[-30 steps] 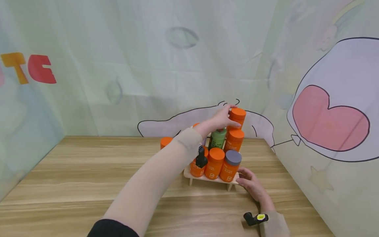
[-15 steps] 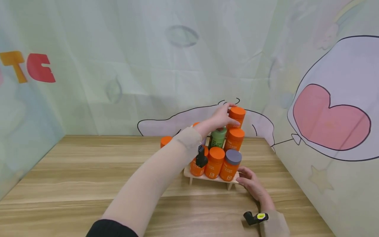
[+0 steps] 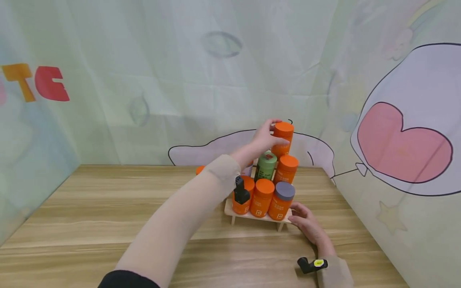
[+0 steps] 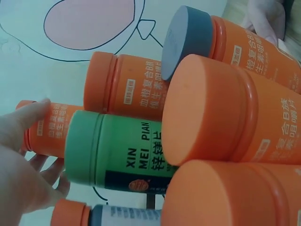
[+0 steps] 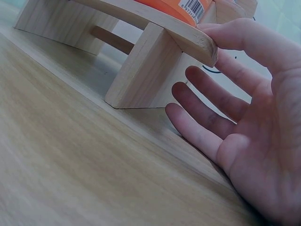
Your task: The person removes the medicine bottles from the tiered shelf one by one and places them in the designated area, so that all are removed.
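My left hand [image 3: 264,138] grips an orange lidded bottle [image 3: 283,131] at the back of a stepped wooden rack [image 3: 229,209], thumb on its near side. In the left wrist view, that bottle [image 4: 59,127] is beyond a green bottle [image 4: 124,150] and another orange bottle [image 4: 136,84]; its base is hidden. On the rack's front tier stand two orange-lidded bottles and one grey-lidded bottle [image 3: 281,204]. My right hand [image 3: 307,227] holds the rack's front right corner. The right wrist view shows the thumb on the board's top, with the lower fingers loosely spread.
Left of the rack, an orange lid [image 3: 199,170] peeks out from behind my left forearm. A bottle with an orange cap and pale label [image 4: 127,216] stands beside the green one. A printed curtain [image 3: 180,80] hangs behind the wooden table [image 3: 90,212].
Within the last half second my left hand has moved up and a little left, carrying the orange bottle. More of the green bottle shows. My right hand stays at the rack's corner.
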Demonstrator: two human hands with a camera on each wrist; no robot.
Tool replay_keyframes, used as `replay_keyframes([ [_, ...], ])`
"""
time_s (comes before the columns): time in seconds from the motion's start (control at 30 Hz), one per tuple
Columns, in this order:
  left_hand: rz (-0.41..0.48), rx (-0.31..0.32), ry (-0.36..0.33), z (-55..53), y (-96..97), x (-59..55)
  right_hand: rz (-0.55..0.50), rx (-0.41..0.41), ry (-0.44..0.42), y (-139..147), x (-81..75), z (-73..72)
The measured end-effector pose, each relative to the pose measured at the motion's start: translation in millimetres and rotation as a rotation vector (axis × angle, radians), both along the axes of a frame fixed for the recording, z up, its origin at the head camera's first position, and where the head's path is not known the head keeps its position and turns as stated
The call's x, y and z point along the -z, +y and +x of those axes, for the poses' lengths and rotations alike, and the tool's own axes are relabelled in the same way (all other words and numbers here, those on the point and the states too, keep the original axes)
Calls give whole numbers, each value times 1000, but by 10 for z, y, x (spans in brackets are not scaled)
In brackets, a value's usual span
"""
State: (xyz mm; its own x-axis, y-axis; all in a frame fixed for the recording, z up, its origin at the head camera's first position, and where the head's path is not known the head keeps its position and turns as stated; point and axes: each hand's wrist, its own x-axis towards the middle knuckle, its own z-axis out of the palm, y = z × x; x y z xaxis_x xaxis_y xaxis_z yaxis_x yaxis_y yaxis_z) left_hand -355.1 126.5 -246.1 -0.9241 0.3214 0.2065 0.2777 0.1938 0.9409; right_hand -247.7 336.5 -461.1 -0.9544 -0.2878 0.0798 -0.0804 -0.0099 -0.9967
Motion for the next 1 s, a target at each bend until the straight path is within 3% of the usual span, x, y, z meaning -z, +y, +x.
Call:
replay_keyframes([
  [0.5, 177, -83, 90, -42, -445, -54, -22, -37, 44, 34, 39, -54],
  [1.0, 265, -216, 127, -174, -1077, 122, 29, 1, 16, 95, 39, -54],
])
